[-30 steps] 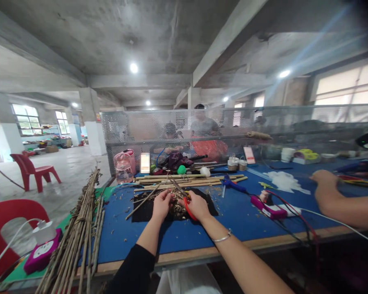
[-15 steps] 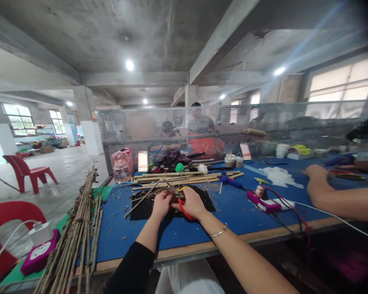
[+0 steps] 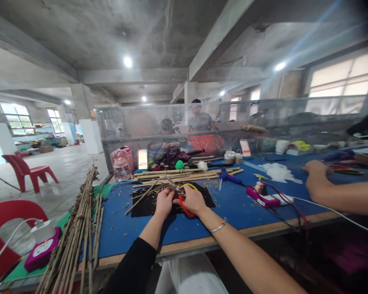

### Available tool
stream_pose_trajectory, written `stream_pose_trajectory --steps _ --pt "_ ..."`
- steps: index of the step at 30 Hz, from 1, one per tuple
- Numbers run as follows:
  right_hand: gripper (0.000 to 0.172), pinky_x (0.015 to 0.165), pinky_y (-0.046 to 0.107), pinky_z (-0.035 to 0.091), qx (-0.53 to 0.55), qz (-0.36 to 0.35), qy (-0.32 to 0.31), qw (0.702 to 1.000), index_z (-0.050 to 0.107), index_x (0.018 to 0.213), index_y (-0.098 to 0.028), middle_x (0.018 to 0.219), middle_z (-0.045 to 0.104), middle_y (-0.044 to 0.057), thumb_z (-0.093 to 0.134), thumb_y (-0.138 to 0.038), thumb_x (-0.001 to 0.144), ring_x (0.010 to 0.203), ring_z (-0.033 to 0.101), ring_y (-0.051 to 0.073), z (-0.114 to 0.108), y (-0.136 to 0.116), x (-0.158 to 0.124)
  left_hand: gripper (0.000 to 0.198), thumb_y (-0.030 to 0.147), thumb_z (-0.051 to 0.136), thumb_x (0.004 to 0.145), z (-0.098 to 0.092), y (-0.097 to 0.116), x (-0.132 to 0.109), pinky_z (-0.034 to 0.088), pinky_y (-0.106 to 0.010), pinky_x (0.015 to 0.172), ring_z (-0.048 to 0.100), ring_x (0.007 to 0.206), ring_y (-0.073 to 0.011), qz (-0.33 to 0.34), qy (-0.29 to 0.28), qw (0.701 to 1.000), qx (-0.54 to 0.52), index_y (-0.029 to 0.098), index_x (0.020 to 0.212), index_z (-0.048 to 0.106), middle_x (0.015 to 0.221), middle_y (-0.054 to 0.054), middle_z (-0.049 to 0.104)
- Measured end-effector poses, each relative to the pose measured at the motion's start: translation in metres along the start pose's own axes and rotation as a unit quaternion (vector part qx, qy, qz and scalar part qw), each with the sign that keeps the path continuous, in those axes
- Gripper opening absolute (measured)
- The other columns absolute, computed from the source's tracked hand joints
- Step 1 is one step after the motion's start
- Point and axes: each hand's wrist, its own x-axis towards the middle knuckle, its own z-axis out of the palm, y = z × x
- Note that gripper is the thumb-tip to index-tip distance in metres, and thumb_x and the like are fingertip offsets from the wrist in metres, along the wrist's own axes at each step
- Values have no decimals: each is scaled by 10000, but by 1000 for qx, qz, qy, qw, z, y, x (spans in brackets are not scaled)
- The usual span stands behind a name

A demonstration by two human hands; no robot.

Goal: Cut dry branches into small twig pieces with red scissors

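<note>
Shears [image 3: 179, 190] with one red and one yellow handle, at the centre of the frame, above a black cloth [image 3: 141, 210] strewn with plant scraps [image 3: 151, 197]. The right hand [image 3: 195, 200] is wrapped around the handles, which stand spread apart; the blades point toward the upper left. The left hand [image 3: 164, 203] lies just left of them, its fingertips drawn together close to the blades; whether they pinch a small piece cannot be told. The step appears to be snipping over the cloth. Good practice: hold the left fingertips back from the line of cut, seat the material near the pivot, where leverage is greatest, and close the handles in one steady squeeze. Working low over the cloth should confine offcuts. The loose stick [image 3: 140, 200], left of centre, is best kept clear of the blades.
</note>
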Motion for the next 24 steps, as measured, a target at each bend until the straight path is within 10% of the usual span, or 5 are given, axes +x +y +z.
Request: stream_pose_trajectory --steps 24 --pt "559 652 288 390 -16 29 -21 999 489 912 -178 844 631 87 480 -679 667 800 605 225 0 -1 -1 252 330 499 744 -6 0 0 431 -219 544 555 556 -122 -4 8 995 103 133 787 650 659 -29 649"
